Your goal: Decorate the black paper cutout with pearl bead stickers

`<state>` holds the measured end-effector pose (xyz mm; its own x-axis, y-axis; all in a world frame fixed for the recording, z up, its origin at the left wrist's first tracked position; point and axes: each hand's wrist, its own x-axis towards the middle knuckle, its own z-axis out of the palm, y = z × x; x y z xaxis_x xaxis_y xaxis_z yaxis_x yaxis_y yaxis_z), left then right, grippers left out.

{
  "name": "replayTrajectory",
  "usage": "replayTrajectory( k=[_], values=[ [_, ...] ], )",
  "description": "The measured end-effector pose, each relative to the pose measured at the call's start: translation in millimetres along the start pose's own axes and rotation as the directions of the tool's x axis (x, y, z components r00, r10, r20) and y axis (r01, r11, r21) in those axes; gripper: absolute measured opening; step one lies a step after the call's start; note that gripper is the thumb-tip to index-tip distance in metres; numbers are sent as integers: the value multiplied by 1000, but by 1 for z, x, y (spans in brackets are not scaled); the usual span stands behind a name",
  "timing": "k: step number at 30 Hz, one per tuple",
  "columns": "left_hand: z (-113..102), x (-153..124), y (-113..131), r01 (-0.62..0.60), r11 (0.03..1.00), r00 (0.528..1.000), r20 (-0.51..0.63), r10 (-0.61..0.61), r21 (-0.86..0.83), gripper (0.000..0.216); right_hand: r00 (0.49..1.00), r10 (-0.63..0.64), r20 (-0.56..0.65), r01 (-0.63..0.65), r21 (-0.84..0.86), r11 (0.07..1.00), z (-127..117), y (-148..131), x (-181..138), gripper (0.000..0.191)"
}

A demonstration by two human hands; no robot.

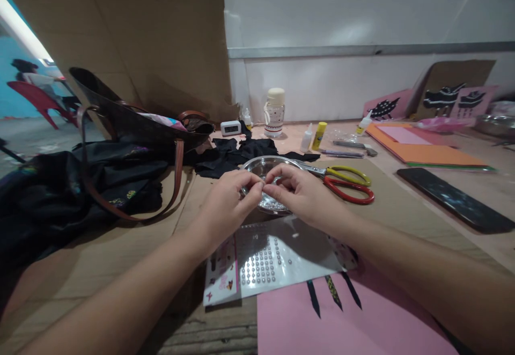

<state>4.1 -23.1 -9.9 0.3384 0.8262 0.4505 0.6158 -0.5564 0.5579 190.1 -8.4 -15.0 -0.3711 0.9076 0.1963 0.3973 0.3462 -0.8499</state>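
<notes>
- Over the bowl, left hand and right hand meet, fingertips pinched; can't tell what's in them
- sheet lies just this side, long axis roughly sideways, right end angled slightly away

The left hand and right hand meet over a metal bowl, a gem sticker sheet nearer, scissors right.

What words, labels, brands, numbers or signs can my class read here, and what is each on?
None reads clearly.
Sticker sheet: pink lettering, too blurred.
Digital clock: display digits, too small.
Yellow glue stick: label, too small.
White-capped glue bottle: label, too small.
</notes>
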Motion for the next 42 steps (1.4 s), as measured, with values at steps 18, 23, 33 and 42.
replayTrajectory(
  k=[18, 23, 33, 42],
  values=[
    [0, 3, -7, -34, 988, 999, 18, 37, -151, 17, 996, -84, -31, 84, 2, 996, -5, 8, 4, 16],
    [1, 3, -7, -17, 990, 1000, 1, 17, -140, 17, 996, -92, -15, 92, -7, 996, -5, 9, 4, 16],
    [1, 3, -11, -17, 991, 1000, -20, 15, -132, 19, 997, -73, 1, 73, -35, 997, -4, 5, 2, 19],
    [1, 3, -8, -61, 994, 998, -18, 60, -92, 20, 999, -46, 1, 46, -34, 998, -1, 2, 0, 23]
  ],
)
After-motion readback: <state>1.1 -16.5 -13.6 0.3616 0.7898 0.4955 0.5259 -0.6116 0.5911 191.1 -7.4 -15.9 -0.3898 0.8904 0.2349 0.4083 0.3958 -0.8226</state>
